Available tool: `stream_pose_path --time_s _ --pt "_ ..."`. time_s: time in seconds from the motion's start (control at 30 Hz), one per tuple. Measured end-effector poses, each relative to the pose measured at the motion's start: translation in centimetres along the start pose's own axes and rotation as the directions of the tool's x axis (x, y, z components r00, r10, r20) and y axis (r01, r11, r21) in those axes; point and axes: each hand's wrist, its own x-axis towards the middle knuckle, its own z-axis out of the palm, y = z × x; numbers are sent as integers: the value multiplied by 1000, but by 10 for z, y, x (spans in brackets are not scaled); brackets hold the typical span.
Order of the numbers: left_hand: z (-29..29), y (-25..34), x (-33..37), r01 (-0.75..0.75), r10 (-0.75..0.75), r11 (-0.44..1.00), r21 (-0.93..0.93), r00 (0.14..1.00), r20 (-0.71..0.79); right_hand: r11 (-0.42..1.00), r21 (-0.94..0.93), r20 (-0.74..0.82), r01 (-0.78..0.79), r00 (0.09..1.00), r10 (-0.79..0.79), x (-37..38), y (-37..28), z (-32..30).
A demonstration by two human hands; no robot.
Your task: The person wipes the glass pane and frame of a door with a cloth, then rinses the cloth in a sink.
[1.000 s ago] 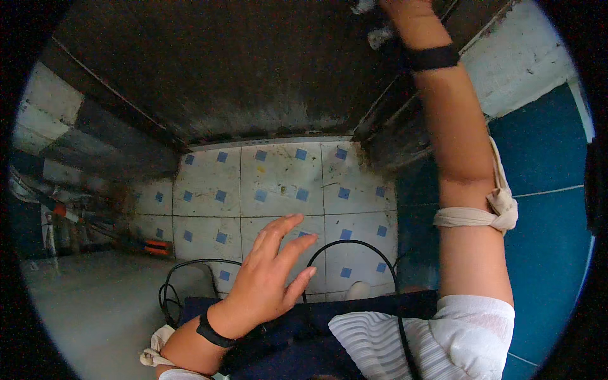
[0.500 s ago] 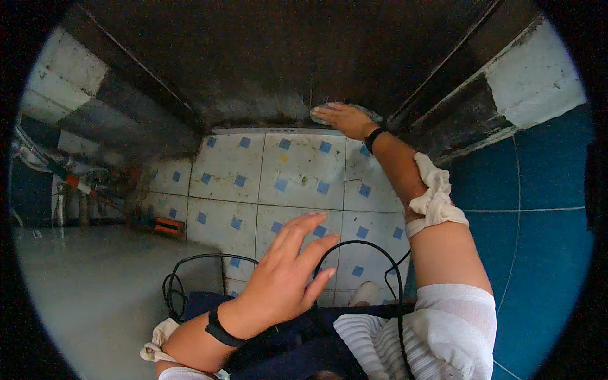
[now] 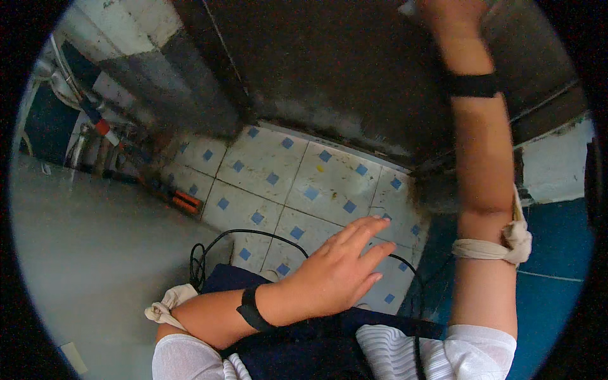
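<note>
High on a dark brown door panel (image 3: pixel 342 69), my right hand (image 3: pixel 457 14) is smeared by motion and partly cut off by the upper edge. A pale scrap of what looks like a cloth (image 3: pixel 409 7) shows beside its fingers, against the panel; most of it is hidden. My left hand (image 3: pixel 335 269) hovers over the tiled floor in front of my body, holding nothing. Its fingers are loosely curled and apart, thumb away from the rest. Black bands circle both wrists, and knotted cream cloth ties sit on both arms.
White floor tiles (image 3: pixel 253 171) with blue squares carry dirt marks. A grey smooth surface (image 3: pixel 114 253) lies at left, beside an orange object (image 3: pixel 187 201) and metal pipes (image 3: pixel 79 145). A black cable (image 3: pixel 253 231) loops near my body. Blue wall tiles (image 3: pixel 554 244) stand at right.
My right hand has swept from the door's lower edge up the panel, the pale cloth moving with it. The view has turned and shifted; my left hand stays open in front of my body.
</note>
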Motion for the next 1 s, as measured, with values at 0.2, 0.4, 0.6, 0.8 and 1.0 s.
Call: stream_pose_path --time_s 0.2,0.4,0.6,0.8,1.0 --pt "-9 -24 -15 70 -68 997 21 995 -77 729 619 691 -292 644 -328 -243 -179 17" --pt "-18 -46 -35 121 -116 989 85 991 -71 739 597 802 -311 239 -547 -404 -203 -6" --pt "-28 -56 -58 229 -216 969 92 967 -132 809 584 419 -66 878 -231 -149 -220 69" --pt "-35 -55 -69 233 -212 969 83 956 -205 937 329 -182 116 982 -57 92 -152 132" --pt "-56 -37 -90 373 -316 924 87 871 -376 959 282 -61 17 998 0 73 -206 167"
